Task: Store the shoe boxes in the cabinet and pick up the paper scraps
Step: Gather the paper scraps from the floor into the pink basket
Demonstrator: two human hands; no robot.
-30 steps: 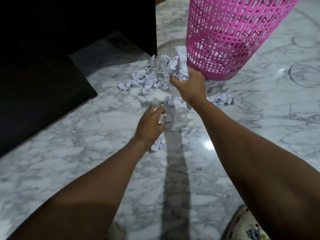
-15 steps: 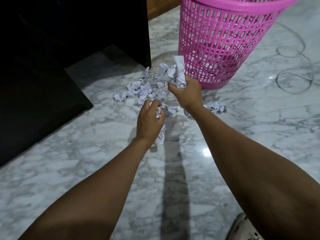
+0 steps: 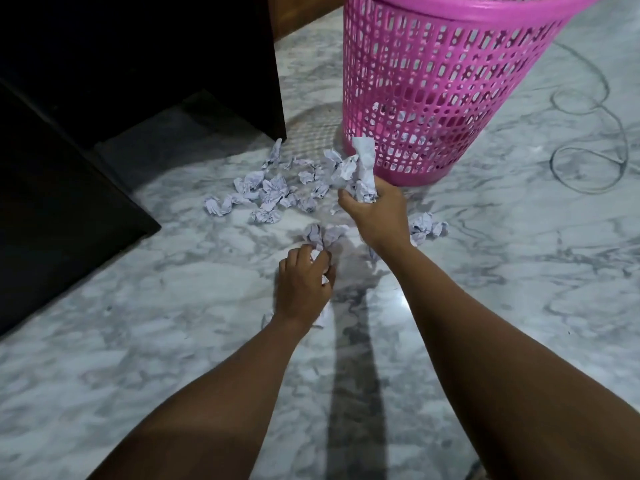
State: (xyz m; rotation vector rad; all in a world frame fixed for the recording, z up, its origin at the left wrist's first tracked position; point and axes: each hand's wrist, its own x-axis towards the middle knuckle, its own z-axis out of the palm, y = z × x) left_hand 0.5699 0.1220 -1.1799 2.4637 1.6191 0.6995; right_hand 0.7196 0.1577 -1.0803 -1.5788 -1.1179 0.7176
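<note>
Down in the head view, a pink basket (image 3: 433,98) of open lattice stands upright on the marble floor (image 3: 519,289), and everything else is placed around it. The right hand (image 3: 375,216) hovers just in front of the basket's base, fingers clenched round a bundle of scraps (image 3: 362,171). The bundle sticks up above the fist and overlaps the basket's lower wall (whether paper touches plastic I cannot tell). The left hand (image 3: 303,289) is farther from the basket, toward the person and low over the floor. Its fingers are curled on a white scrap (image 3: 323,315), part of which pokes out beside the wrist. Two crumpled balls (image 3: 323,233) lie just beyond its fingertips, between that hand and the basket. The loose paper scraps (image 3: 266,192) are scattered to the left of the basket's base, reaching toward the corner of a dark cabinet (image 3: 138,81) that stands left of the basket. A small pair of scraps (image 3: 426,228) lies in front of the basket, just right of the right wrist. A few pale pieces (image 3: 398,116) show through the lattice inside the basket. A thin cable (image 3: 588,161) loops on the floor to the basket's right.
</note>
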